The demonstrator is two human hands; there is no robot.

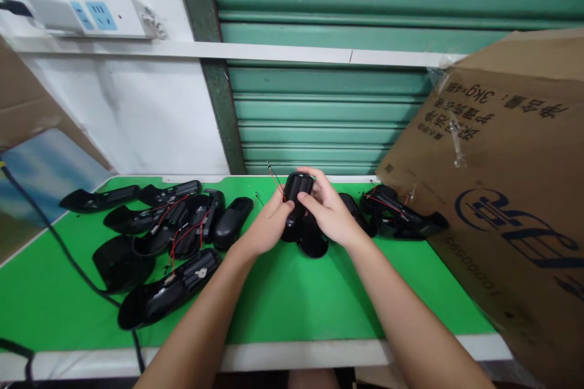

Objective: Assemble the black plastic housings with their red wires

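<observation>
**Hold the black shell with two hands and mind the thin wires**

The black shell (pixel 295 219) is up in the middle, over the far part of the green bench (pixel 296 304). The left hand (pixel 269 222) is curled around its left side, with the thumb on the near face. The right hand (pixel 331 213) is curled around the other side, and its thumb is pressed on the near face too. So both hands have closed on the same shell. I cannot tell what the fingers at the back are doing.

A soft, even hold looks best here. Thumbs in front and fingers behind should stop the shell from tipping. Its face looks smooth and shiny, so it may slip if one side lets go.

Thin red wires (pixel 276 179) stick up by the left hand. I think they need care: a thumb could pinch them, or a pull could snap them. It would be good to let them hang free.

A dark round piece (pixel 314 246) sits just under the hands. I cannot tell if it is joined to the shell. More black parts (pixel 230 225) lie near the left arm, so elbows should move gently.
</observation>
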